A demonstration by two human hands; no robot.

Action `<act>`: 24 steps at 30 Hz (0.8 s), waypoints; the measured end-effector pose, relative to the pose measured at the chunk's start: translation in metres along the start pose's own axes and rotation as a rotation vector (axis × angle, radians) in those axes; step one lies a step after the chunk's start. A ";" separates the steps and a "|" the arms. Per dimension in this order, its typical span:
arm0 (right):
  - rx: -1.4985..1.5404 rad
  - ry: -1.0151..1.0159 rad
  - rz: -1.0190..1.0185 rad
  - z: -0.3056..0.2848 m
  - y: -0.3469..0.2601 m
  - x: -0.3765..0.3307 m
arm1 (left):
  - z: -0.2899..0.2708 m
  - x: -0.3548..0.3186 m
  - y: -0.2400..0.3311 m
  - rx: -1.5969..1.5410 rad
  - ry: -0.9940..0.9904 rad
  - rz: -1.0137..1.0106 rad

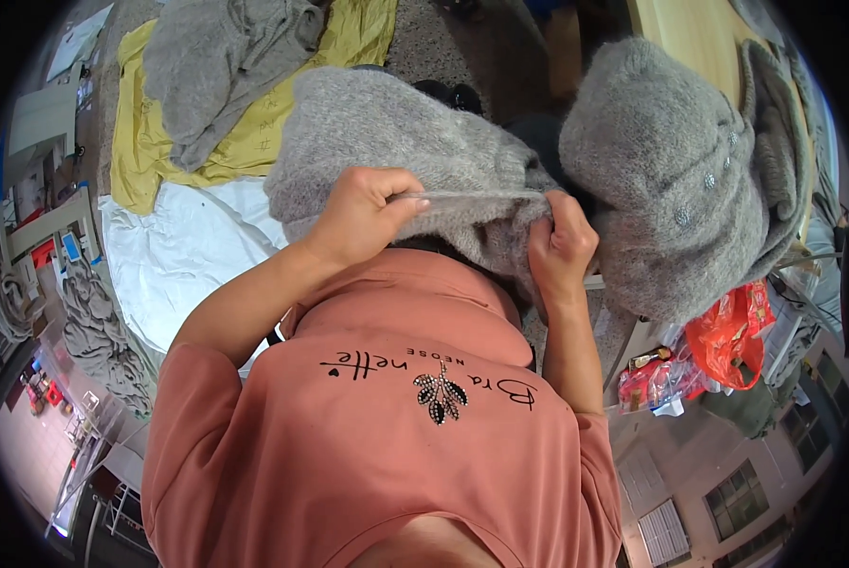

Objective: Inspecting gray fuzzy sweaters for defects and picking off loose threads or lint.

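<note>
Hands on grey knit sweater

Both hands, left hand and right hand, grip a grey knitted garment's stretched edge.

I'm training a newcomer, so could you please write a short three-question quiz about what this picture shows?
1. True or false: both hands grip the grey knitted garment.
2. What lies under the second grey garment at upper left? A) yellow cloth B) blue tarp C) bare wood
3. What colour is the plastic bag at the right?

Key:
1. True: the left hand and right hand pinch its edge between them.
2. A, the yellow cloth.
3. Red, the bag.
</note>
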State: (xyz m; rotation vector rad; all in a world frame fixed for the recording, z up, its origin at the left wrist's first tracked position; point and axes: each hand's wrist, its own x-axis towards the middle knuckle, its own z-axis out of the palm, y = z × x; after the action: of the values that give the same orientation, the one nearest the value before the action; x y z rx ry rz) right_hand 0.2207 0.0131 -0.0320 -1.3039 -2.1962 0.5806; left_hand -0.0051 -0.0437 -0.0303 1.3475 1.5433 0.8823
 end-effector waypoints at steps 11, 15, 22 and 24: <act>0.611 -0.405 -0.002 0.010 -0.039 0.020 | 0.013 0.002 0.034 -0.538 -0.070 -0.137; 0.647 -0.359 0.066 0.012 -0.042 0.014 | 0.013 0.000 0.033 -0.344 -0.117 -0.068; 0.550 -0.447 -0.013 0.011 -0.030 0.012 | 0.019 0.003 0.030 -0.961 -0.227 -0.361; 0.502 -0.412 -0.041 0.012 -0.027 0.010 | 0.014 0.002 0.026 -0.627 -0.275 -0.358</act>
State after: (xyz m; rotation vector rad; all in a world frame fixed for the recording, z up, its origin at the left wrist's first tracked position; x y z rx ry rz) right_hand 0.1915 0.0085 -0.0228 -0.9270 -2.1672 1.3799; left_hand 0.0172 -0.0379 -0.0121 0.6793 1.1114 0.8180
